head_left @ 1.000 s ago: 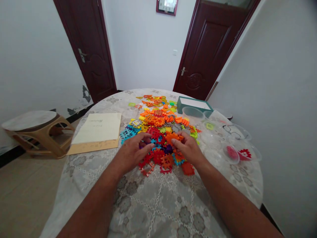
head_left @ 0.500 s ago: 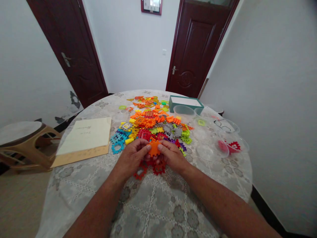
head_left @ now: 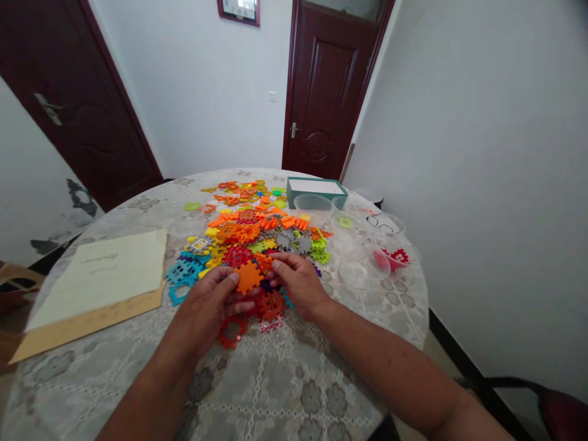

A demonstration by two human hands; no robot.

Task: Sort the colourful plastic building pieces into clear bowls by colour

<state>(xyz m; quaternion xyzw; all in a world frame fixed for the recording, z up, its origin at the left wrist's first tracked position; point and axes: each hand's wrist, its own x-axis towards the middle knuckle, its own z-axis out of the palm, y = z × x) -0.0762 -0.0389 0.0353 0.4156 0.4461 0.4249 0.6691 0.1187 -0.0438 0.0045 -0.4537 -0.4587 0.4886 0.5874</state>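
Observation:
My left hand [head_left: 215,303] pinches a flat orange interlocking building tile [head_left: 248,277] with notched edges, thumb on top. Close beside it, my right hand [head_left: 296,282] has its thumb and fingers closed on a second orange building piece [head_left: 263,263], partly hidden behind the first; whether the two touch I cannot tell. Both hands are over the near side of a heap of coloured building pieces. Under them lie red pieces [head_left: 271,304], an orange-red ring-shaped piece [head_left: 231,331] and a pink piece [head_left: 271,325]. Blue pieces [head_left: 182,272] lie left of my left hand.
Papers [head_left: 105,263] lie on the lace-covered table [head_left: 294,380] at left. A green box [head_left: 316,187] stands at the back. Clear plastic tubs [head_left: 358,269] are on the right, one with red pieces [head_left: 397,257]. Glasses [head_left: 384,223] lie among them.
The view has swung to the right. My hands, close together on one orange tile before, have drawn apart; the tile is in my left hand, the other orange piece at my right fingers.

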